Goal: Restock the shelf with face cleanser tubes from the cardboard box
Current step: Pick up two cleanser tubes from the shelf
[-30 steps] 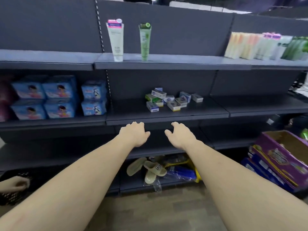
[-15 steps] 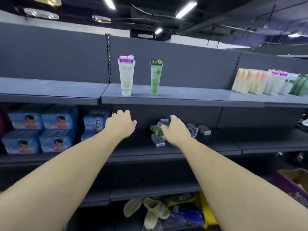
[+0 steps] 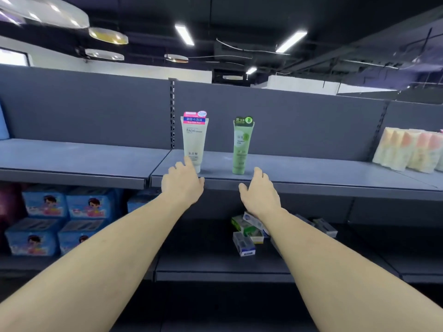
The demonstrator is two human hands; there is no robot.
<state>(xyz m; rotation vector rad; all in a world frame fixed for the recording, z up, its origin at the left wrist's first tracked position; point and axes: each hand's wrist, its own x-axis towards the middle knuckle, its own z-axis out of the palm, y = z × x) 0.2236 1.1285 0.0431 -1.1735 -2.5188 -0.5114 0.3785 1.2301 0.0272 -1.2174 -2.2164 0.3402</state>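
**newbie:** Both hands empty at the shelf [image 3: 311, 180] edge. What now?

**stocker:** Left hand [image 3: 182, 183] grip is loose and open, fingertips at the white tube [image 3: 194, 140], 12 o'clock from it. Right hand [image 3: 260, 192] likewise, green tube [image 3: 242, 144] at 11. Straighten both, labels forward. The white one reads "Facial"; the rest is too blurry.

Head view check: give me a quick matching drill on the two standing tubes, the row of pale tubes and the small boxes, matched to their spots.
Things:
1. white tube
2. green tube
3. row of pale tubes
4. small boxes

Places:
A. far right of the upper shelf
B. shelf below, under the right hand
C. just beyond the left hand
D. standing left of the right hand's fingertips

Pairs: 1-C, 2-D, 3-A, 4-B
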